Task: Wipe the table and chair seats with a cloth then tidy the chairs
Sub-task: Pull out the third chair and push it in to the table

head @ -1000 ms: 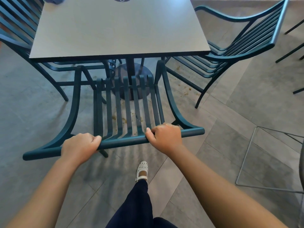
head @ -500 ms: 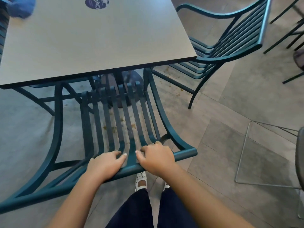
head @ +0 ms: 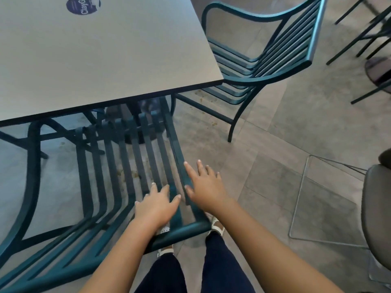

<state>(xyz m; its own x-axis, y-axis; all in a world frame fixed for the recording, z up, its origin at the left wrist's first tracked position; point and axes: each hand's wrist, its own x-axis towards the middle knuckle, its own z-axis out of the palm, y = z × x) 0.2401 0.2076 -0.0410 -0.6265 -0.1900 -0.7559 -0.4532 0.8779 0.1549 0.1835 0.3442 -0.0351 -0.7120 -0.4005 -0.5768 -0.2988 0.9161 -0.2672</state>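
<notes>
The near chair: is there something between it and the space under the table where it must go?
Nothing visible blocks it. The near chair already has its front under the table edge. Behind it are only the table's pedestal and another chair's legs.

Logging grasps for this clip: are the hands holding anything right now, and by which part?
Nothing is held. Both the left hand and the right hand are open with fingers spread, above the near chair's back slats.

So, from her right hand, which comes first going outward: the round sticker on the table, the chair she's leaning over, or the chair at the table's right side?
1. Near chair, by the right hand.
2. Side chair, upper right.
3. Round sticker, far left on the table.
</notes>
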